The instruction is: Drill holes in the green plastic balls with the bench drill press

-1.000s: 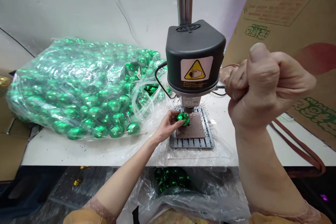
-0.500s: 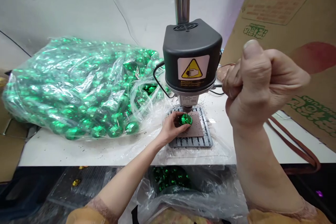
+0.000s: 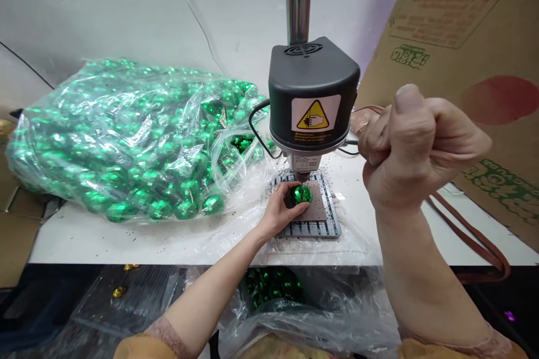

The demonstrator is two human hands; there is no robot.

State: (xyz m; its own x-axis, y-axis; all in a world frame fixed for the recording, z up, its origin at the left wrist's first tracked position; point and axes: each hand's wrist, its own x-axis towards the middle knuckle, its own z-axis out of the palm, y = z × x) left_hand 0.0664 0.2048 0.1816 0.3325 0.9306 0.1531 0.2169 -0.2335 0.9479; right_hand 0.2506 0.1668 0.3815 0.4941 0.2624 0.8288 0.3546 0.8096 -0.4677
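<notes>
Over white tabletop (image 3: 126, 244), curled left hand (image 3: 278, 208) apparently grips green ball (image 3: 304, 196).

1. We have shifted the shiny green faceted ball (image 3: 303, 196) rightward, from beside the thin metal drill bit (image 3: 301, 183) to beneath it, where the bit now appears to meet its top.
2. Our bare left-hand grip (image 3: 281, 207) has moved right with it, thumb and fingers spread wider.
3. Our bare right-hand grip (image 3: 415, 151), a fist, has dropped; the black boxy drill head (image 3: 314, 84) sits slightly lower.
</notes>
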